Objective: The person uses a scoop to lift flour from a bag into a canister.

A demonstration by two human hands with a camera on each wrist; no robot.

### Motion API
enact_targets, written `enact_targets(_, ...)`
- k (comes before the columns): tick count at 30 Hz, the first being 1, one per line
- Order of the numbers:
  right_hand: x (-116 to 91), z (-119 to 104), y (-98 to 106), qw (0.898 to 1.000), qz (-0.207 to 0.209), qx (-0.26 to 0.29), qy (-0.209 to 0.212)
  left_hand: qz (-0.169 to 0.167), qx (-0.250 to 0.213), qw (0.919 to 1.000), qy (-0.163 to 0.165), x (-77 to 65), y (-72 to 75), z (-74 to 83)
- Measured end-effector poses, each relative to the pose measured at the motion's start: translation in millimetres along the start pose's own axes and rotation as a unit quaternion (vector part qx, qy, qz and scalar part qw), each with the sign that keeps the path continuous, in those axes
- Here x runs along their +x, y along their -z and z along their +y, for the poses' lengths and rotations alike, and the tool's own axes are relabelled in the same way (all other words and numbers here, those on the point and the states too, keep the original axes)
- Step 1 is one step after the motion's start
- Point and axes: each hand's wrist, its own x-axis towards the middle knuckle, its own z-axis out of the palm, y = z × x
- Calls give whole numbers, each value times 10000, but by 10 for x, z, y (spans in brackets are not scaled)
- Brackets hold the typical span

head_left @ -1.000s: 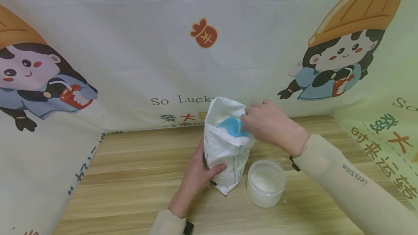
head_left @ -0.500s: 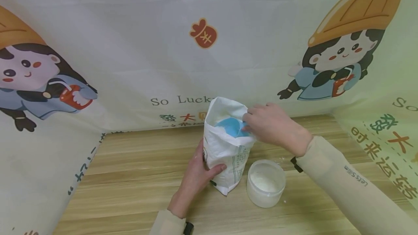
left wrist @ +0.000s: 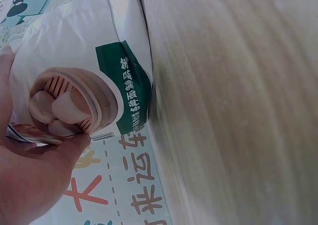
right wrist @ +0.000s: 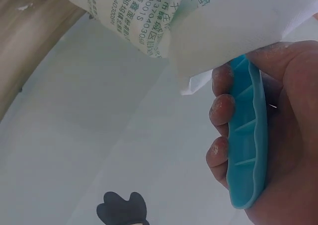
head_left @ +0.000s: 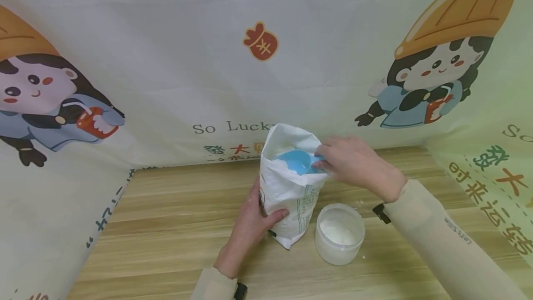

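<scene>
A white flour bag (head_left: 287, 198) stands on the table with its top open, leaning slightly. My left hand (head_left: 251, 219) grips its lower left side, the thumb across the front. In the left wrist view, the bag's printed face (left wrist: 74, 31) shows steamed buns in a bamboo steamer. My right hand (head_left: 360, 163) holds a blue scoop (head_left: 295, 160) by its handle, at the bag's mouth. The scoop's bowl sits inside the opening beside white flour. In the right wrist view, the fingers curl round the ribbed blue handle (right wrist: 243, 150).
Just right of the bag stands a clear round jar (head_left: 338, 254) with white powder inside. A few white specks lie on the wooden table (head_left: 166, 235) near it. Behind and at both sides hangs a pale printed cloth (head_left: 175, 59).
My right hand has drawn a little to the right with the scoop, so more of the handle shows at the bag's mouth. The left hand, bag and jar stay in place.
</scene>
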Motion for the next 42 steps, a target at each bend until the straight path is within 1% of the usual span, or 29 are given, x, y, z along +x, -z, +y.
enact_targets(7, -40, 11, -13, 9994, -20, 315, -144, -3, -21, 10000, -16, 8, 1, 0)
enact_targets(12, -78, 42, -31, 9978, 83, 621, -223, 5, -60, 10000, -26, 6, 0, -4)
enact_targets(18, -121, 114, -104, 9953, 143, 864, -413, 16, -62, 10000, -54, 3, -9, -12)
enact_targets(23, -163, 163, -131, 9914, 179, 1152, -594, 8, -53, 10000, -30, -2, -15, -12)
enact_targets(29, -214, 186, -158, 9880, 355, 1396, -553, 12, -62, 10000, 10, -6, -14, -7)
enact_targets(32, -241, 199, -194, 9859, 438, 1495, -606, 9, -93, 10000, -5, -5, -12, -8)
enact_targets(38, -283, 195, -238, 9778, 475, 1927, -669, 9, -126, 9999, -55, -2, -11, -11)
enact_targets(42, -314, 190, -265, 9726, 588, 2152, -659, 9, -103, 9999, -60, 1, -13, -7)
